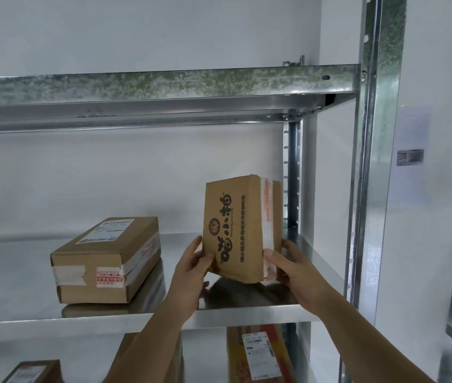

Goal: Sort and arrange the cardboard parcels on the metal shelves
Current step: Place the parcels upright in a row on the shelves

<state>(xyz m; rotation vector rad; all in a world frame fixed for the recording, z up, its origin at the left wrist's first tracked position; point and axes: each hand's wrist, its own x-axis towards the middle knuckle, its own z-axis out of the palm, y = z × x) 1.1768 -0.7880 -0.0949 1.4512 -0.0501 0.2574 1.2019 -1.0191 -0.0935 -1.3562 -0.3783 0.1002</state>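
I hold a brown printed cardboard parcel [235, 225] upright just above the right end of the metal shelf [20, 283]. My left hand [194, 269] grips its lower left edge, thumb on the printed face. My right hand [288, 269] grips its lower right taped side. A flat taped parcel [106, 258] with a white label lies on the same shelf to the left, apart from the held one.
An upper shelf beam [164, 87] crosses overhead. The right upright post [376, 161] stands close beside the held parcel. Below the shelf are an upright labelled parcel [258, 355] and another parcel [34, 371] at the lower left. A white wall lies behind.
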